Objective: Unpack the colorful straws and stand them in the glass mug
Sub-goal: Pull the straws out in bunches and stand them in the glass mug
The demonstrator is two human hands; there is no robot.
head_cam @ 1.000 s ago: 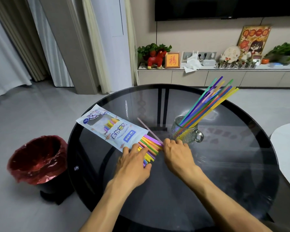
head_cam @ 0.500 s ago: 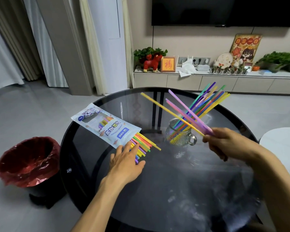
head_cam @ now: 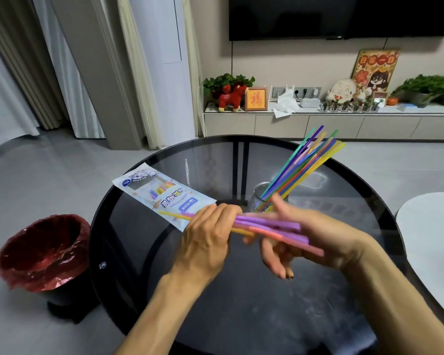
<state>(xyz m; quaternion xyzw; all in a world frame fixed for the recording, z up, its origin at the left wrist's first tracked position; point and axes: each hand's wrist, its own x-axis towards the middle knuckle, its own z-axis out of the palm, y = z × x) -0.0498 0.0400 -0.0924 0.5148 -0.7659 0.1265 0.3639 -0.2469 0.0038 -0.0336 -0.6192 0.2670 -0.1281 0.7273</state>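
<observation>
A small bundle of purple, pink and yellow straws lies roughly level above the table between my two hands. My left hand is closed around its left part. My right hand is under its right part with fingers spread, blurred by motion. Behind them the glass mug stands on the round dark glass table with several colorful straws leaning up to the right. The white straw packet lies flat on the table's left side, a few straws showing through its window.
A bin lined with a red bag stands on the floor left of the table. The edge of a white table is at the right. A low cabinet with plants and ornaments runs along the far wall.
My right hand brought the pulled-out straws down from a raised tilt to level in front of me. My left hand left the packet and closed on the bundle.
</observation>
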